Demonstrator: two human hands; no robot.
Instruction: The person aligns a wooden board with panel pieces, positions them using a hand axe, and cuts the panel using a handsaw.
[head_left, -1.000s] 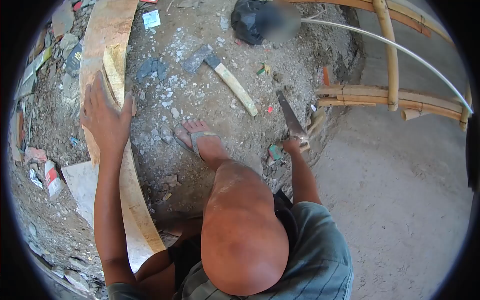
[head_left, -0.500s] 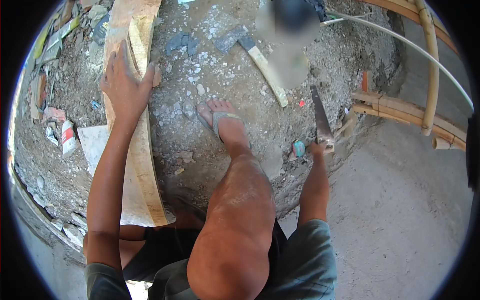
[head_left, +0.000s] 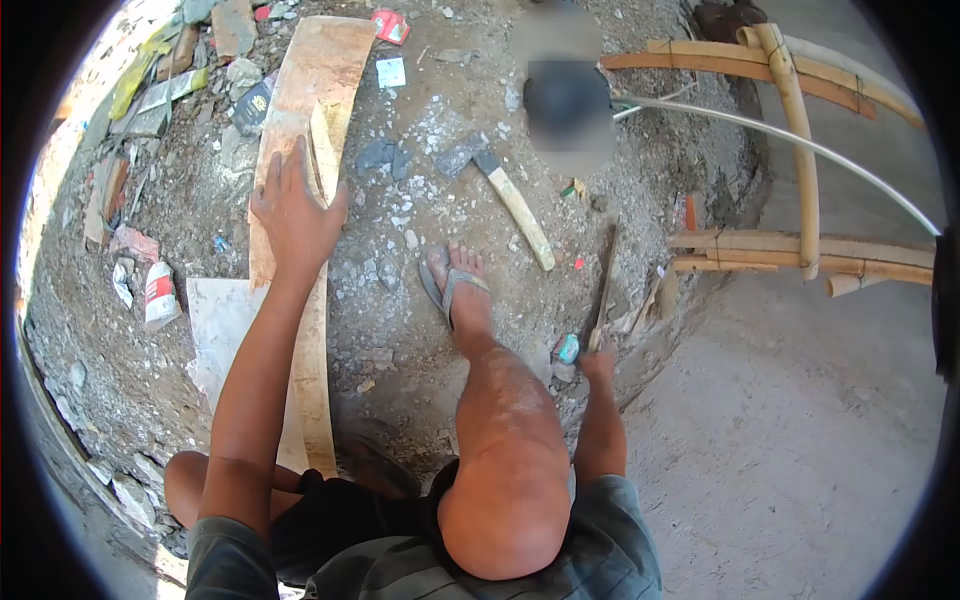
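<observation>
My left hand [head_left: 298, 222] lies with fingers spread on a long wooden board [head_left: 312, 80] at the left. Beside its fingertips, a pale raw wedge of wood [head_left: 322, 150] shows on the board. My right hand [head_left: 598, 366] is closed round the handle of a handsaw [head_left: 606, 285], its thin blade pointing away from me over the ground. Between the hands, a hatchet [head_left: 520, 215] with a pale wooden handle lies on the dirt, near my sandalled foot [head_left: 468, 290].
Bamboo framework [head_left: 800, 140] stands at the upper right, with a thin pale rod [head_left: 780, 130] across it. A flat pale sheet [head_left: 225, 320] lies partly under the board. Rubble and a red-and-white packet [head_left: 160, 295] are at the left. A blurred dark object is at the top.
The view has shifted, so the scene sits lower and differently sideways. The saw has turned from showing its broad side to nearly edge-on. My left hand stays on the board.
</observation>
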